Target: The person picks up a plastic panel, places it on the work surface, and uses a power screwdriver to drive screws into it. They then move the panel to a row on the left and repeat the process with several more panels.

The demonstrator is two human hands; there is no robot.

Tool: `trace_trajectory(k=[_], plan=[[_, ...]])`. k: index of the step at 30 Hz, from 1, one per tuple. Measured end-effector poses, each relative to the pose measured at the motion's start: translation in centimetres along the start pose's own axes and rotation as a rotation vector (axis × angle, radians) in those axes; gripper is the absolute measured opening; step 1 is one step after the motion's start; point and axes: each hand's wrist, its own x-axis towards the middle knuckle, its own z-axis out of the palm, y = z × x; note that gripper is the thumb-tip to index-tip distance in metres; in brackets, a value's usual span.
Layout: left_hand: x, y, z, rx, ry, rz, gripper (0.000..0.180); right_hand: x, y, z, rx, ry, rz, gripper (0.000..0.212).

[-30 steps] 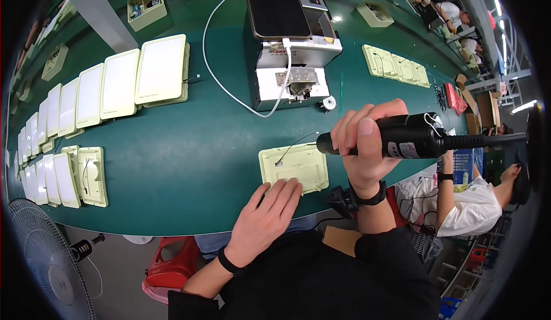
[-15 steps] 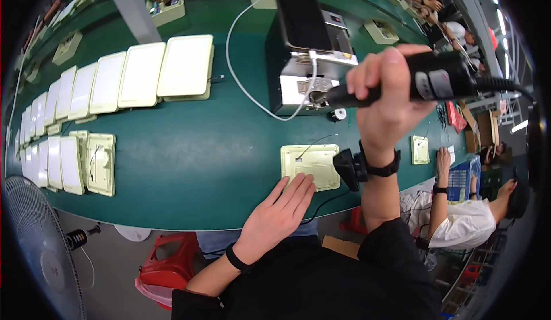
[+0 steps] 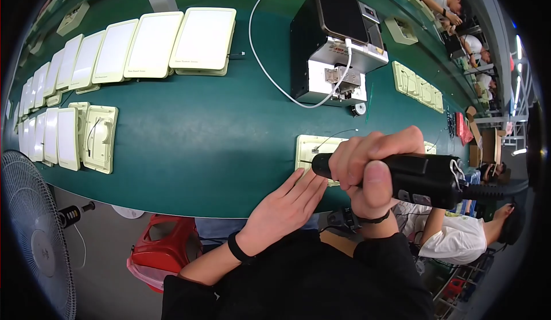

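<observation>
A shallow cream plastic housing (image 3: 305, 146) lies on the green table in front of me, a thin black wire sticking out past its far edge. My left hand (image 3: 285, 206) is spread flat, its fingertips on the near-left edge of that housing. Wrapped around a black electric screwdriver (image 3: 425, 173), my right hand (image 3: 367, 173) holds it nearly level in the picture, above the housing. The thin bit points left over the housing's left part; whether it touches cannot be made out. The hand and tool hide most of the housing's right side.
Beyond the housing stands a metal box-like machine (image 3: 337, 87) with a phone (image 3: 342, 10) and white cable on it. White-faced panels (image 3: 204, 39) and open housings (image 3: 103, 139) line the left. A fan (image 3: 43, 234), red stool (image 3: 166, 242) and co-worker (image 3: 459, 234) are nearby.
My right hand has brought the screwdriver down from the machine's front to over the housing. The left hand stays flat on the housing's edge. The whole view has shifted somewhat.
</observation>
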Motion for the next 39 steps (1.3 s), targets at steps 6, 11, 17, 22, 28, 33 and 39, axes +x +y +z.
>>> trace_trajectory(k=[6, 11, 17, 22, 28, 33, 39], plan=[[0.1, -0.2, -0.1, 0.004, 0.015, 0.005, 0.047, -0.6, 0.4, 0.0, -0.008, -0.008, 0.012, 0.029], [0.1, -0.1, 0.1, -0.023, 0.058, -0.005, 0.046, -1.0, 0.8, 0.1, -0.03, -0.003, -0.021, 0.028], [0.2, -0.1, -0.2, -0.027, 0.031, -0.043, 0.051, 1.1, 0.2, -1.4, 0.069, -0.014, -0.125, 0.022], [0.4, 0.2, -0.5, -0.012, 0.027, -0.056, 0.055, 8.3, -1.6, -2.5, -0.048, 0.302, -0.43, 0.011], [0.9, 0.3, -0.3, -0.028, 0.014, -0.059, 0.057, 9.1, -0.6, -3.3, -0.184, 0.244, -0.304, 0.01], [0.6, 0.1, -0.5, -0.056, -0.034, -0.068, 0.07, 5.9, -2.5, -4.9, -0.064, 0.15, -0.269, 0.015], [0.7, 0.3, -0.2, -0.083, -0.071, -0.071, 0.087, -1.4, -2.9, -8.3, -0.115, 0.161, -0.163, 0.023]])
